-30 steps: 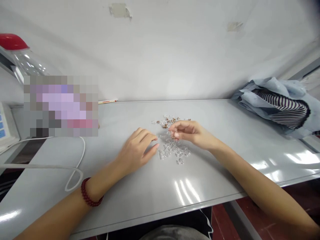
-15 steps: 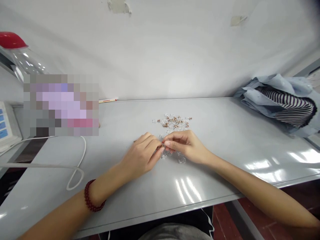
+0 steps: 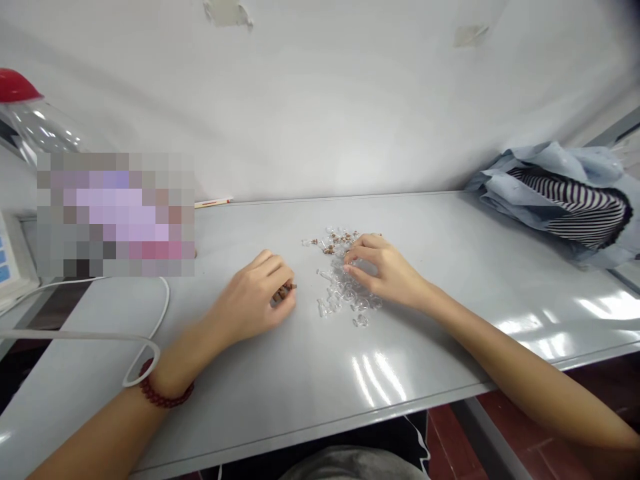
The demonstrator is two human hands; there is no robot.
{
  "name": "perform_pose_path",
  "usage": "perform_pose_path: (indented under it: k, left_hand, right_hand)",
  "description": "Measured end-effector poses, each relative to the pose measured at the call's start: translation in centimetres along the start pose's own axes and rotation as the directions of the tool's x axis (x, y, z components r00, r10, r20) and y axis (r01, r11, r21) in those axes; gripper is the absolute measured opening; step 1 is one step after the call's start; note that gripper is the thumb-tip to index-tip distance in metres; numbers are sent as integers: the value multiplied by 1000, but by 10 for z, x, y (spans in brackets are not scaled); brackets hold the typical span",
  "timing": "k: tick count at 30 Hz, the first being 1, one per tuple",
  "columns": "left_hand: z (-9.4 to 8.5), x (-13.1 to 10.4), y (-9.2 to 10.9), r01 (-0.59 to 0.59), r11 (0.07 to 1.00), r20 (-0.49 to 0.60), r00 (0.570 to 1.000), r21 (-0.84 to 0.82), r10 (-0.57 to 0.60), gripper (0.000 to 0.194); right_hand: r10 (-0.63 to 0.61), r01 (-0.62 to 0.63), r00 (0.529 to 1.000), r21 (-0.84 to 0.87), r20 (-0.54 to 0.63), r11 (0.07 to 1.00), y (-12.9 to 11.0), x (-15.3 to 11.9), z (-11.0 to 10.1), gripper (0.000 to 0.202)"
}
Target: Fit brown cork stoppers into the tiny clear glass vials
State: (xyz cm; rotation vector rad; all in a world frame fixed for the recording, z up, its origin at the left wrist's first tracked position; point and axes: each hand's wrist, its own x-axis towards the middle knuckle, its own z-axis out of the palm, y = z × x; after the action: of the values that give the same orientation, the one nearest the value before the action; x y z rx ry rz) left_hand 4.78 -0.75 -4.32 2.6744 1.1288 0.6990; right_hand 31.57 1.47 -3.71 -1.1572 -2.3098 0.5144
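Note:
My left hand (image 3: 261,291) is curled above the table, left of the clear pieces, closed around several small brown corks (image 3: 283,292). My right hand (image 3: 381,268) reaches over the back of the pile, its thumb and fingers bent close together among the pieces; what lies between the fingertips is hidden. Under and in front of it spread many tiny clear bottles (image 3: 345,287) with no corks in them. Behind these lies a group of tiny bottles with brown corks (image 3: 329,250), partly covered by my right hand.
A white cable (image 3: 163,313) loops beside my left forearm. At the back left stand a clear bottle with a red cap (image 3: 17,87) and a blurred-out item (image 3: 120,213). A pen-like stick (image 3: 213,203) lies along the wall. A blue cloth bag with striped lining (image 3: 575,207) sits at right.
My hands were together over the clear pieces and have parted. The left moved left with corks in it; the right moved back and right to the corked bottles.

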Motion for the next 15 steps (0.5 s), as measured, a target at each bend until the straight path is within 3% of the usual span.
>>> perform_pose_path:
  k: [2, 5, 7, 10, 12, 15]
  left_hand:
    - [-1, 0, -2, 30, 999, 25, 999, 30, -31, 4]
    - [3, 0, -2, 49, 998, 51, 997, 39, -51, 19]
    - [8, 0, -1, 31, 1000, 74, 997, 2, -31, 27]
    - [17, 0, 1, -26, 998, 88, 996, -52, 31, 20]
    - [21, 2, 2, -46, 997, 76, 996, -65, 51, 12]
    - [22, 3, 1, -26, 998, 55, 998, -60, 29, 15]
  right_hand:
    - [-7, 9, 999, -41, 39, 999, 2, -1, 1, 13]
    - [3, 1, 997, -61, 73, 998, 2, -2, 0, 11]
    - [9, -5, 998, -58, 67, 998, 0, -2, -1, 11]
    - [10, -9, 1000, -20, 24, 1000, 1, 0, -2, 12]
    - [2, -2, 1000, -4, 2, 1000, 2, 8, -1, 12]
    - [-31, 31, 999, -45, -7, 998, 5, 31, 4, 12]
